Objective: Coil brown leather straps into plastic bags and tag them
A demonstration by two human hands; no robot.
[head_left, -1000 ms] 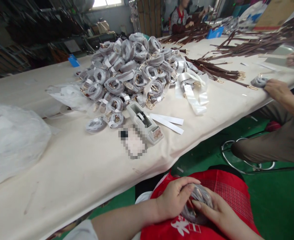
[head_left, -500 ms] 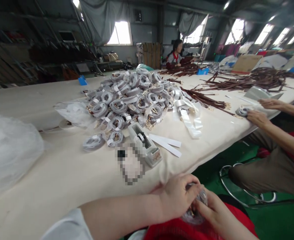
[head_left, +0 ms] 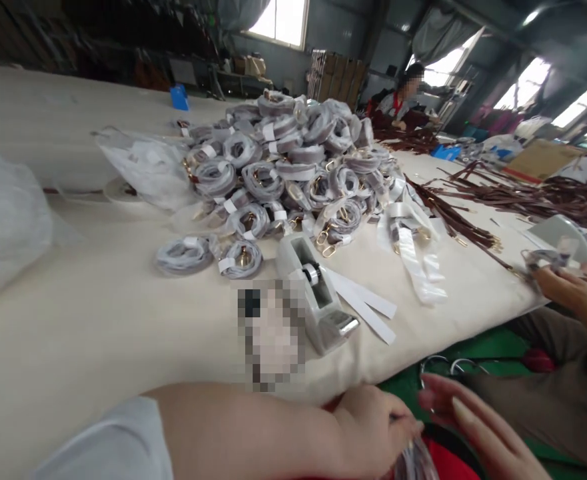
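Low in the head view, my left hand (head_left: 373,423) grips a plastic-wrapped coiled strap (head_left: 416,461) above my red-clad lap, and the bottom edge cuts part of the coil off. My right hand (head_left: 473,417) is just to its right, apart from the coil, with its fingers stretched out and slightly blurred. Beyond my hands, on the table, stands a grey tape dispenser (head_left: 318,293) beside a pixelated flat object (head_left: 273,337). Two white paper strips (head_left: 366,303) lie at the dispenser's right. Behind it rises a heap of wrapped coiled straps (head_left: 263,180).
Brown straps (head_left: 528,193) spread over the right of the cream table (head_left: 98,360). Clear plastic bags (head_left: 8,227) lie at left. A co-worker's hands (head_left: 568,287) handle a coil at right, near another dispenser (head_left: 556,237). Another person (head_left: 398,100) sits at the far side.
My right hand has come off the wrapped coil and moved up and right, its fingers now straight. My left hand keeps hold, slightly lower. The view has tilted down and come closer.
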